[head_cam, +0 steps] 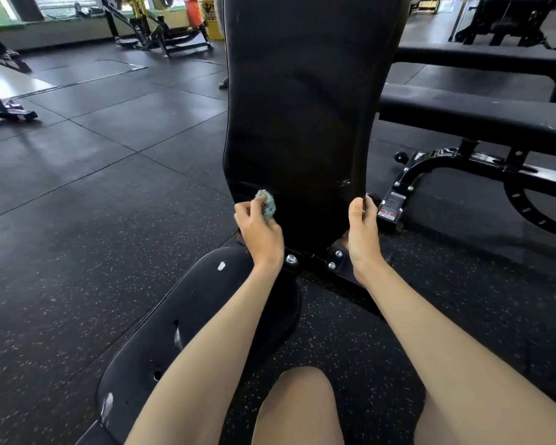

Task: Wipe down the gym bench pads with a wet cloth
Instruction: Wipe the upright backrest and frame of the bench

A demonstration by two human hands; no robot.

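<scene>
Head view: back pad [302, 107] bottom being wiped, cloth [266, 205] pinched in left grip [260, 232], edge clasped by right grip [363, 229]; upward strokes needed.

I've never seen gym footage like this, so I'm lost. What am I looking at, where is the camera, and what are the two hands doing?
There is no machine here, only a person cleaning. The single picture comes from a camera worn on their head, looking forward and down, so you see their own arms reaching out. The tall black shape in the middle is the raised back pad of a gym bench. Below it lies the seat pad, which has small tears. The left hand holds a bunched blue-green cloth against the back pad's lower left corner. The right hand grips the pad's lower right edge. Two flat benches stand to the right, all on a dark rubber floor.
</scene>
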